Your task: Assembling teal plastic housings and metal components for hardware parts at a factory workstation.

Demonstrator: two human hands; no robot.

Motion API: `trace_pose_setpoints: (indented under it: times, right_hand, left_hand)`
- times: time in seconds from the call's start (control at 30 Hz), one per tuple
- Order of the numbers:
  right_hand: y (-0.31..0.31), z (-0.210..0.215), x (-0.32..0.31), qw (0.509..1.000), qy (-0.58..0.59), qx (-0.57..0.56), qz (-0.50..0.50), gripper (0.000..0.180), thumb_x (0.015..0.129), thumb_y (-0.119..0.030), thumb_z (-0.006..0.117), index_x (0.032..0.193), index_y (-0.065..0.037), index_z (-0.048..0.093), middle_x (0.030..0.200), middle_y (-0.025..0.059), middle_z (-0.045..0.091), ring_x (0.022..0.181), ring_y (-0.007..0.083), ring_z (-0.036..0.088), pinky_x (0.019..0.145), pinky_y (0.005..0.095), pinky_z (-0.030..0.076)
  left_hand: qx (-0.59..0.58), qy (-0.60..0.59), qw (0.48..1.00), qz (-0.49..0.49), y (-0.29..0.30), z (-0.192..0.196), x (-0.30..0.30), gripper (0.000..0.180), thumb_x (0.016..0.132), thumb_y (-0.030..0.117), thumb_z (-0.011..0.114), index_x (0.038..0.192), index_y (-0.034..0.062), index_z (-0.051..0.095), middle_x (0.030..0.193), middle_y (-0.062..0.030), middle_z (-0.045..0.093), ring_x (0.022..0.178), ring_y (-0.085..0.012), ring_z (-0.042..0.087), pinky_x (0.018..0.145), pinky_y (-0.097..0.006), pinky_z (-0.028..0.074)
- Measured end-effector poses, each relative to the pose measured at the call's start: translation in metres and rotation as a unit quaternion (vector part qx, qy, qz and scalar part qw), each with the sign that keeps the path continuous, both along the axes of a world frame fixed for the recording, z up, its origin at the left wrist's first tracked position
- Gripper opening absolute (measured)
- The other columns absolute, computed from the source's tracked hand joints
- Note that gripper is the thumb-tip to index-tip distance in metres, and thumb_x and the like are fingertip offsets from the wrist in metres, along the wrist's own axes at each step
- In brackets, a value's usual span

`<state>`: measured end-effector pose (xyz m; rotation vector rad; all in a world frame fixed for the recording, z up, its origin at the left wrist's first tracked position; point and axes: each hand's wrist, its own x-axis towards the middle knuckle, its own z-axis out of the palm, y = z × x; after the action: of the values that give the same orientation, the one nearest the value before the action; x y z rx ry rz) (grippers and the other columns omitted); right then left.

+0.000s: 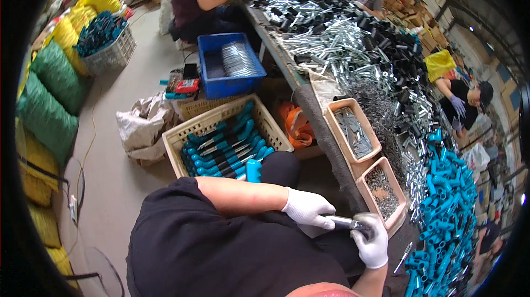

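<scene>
In white gloves, both hands meet over my lap by the table edge. My left hand [309,207] closes round one end of a short silver metal tube [343,222]. The fingers of my right hand [371,242] wrap the other end; the glove's fingertips look dark, and whatever small part may lie under them is hidden. Just beyond the hands, on the table edge, sits a pinkish tray [398,208] of small metal bits. Behind it a similar tray [334,110] holds flat metal strips. A teal handle [253,171] stands by my knee.
A cream crate [175,145] of teal-and-black handled tools stands left of my knees, with a blue bin [212,86] of metal parts behind. Tubes and teal handles [441,197] heap the table. Co-workers sit along it. Sacks [47,109] line the left side.
</scene>
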<state>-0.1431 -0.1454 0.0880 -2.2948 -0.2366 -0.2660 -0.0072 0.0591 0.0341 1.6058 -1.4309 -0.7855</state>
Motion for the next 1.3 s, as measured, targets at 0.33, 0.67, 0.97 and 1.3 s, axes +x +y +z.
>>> trace_pose_setpoints:
  times: [0.33,0.67,0.97,1.3]
  right_hand:
    - [0.008,-0.023,-0.005,0.988,0.067,0.132,-0.038,0.022,0.080,0.010,0.057,0.101,0.003,0.058,0.106,0.0164,0.055,0.055,0.0107,0.055,0.052,0.0230,0.045]
    - [0.021,-0.033,0.010,0.962,0.218,0.111,-0.122,0.012,0.093,-0.008,0.053,0.099,0.000,0.059,0.084,0.0100,0.060,0.049,0.0085,0.051,0.044,0.0205,0.040]
    - [0.020,-0.040,0.030,0.916,0.316,0.163,-0.184,0.011,0.091,-0.006,0.053,0.095,0.002,0.059,0.083,0.0110,0.062,0.046,0.0081,0.049,0.043,0.0205,0.037]
    - [0.035,-0.045,0.037,0.958,0.203,0.150,-0.137,0.021,0.094,-0.016,0.055,0.107,-0.001,0.060,0.088,0.0093,0.062,0.053,0.0103,0.054,0.047,0.0210,0.041]
  left_hand:
    - [0.014,-0.013,0.999,0.025,0.002,-0.014,0.000,0.040,0.089,0.041,0.058,0.095,0.0021,0.060,0.083,-0.0192,0.065,0.082,-0.0386,0.063,0.071,-0.046,0.048]
    - [0.046,0.018,0.998,0.037,0.013,-0.031,0.006,0.039,0.088,0.041,0.058,0.096,0.0027,0.061,0.085,-0.0198,0.065,0.084,-0.0391,0.062,0.073,-0.046,0.048]
    - [0.038,0.043,0.998,0.024,0.023,-0.041,0.019,0.040,0.089,0.042,0.058,0.096,0.0028,0.061,0.084,-0.0197,0.064,0.084,-0.0390,0.062,0.073,-0.046,0.048]
    - [0.058,0.039,0.996,0.052,0.028,-0.048,0.026,0.039,0.089,0.042,0.057,0.095,0.0038,0.061,0.083,-0.0183,0.065,0.082,-0.0386,0.062,0.071,-0.046,0.048]
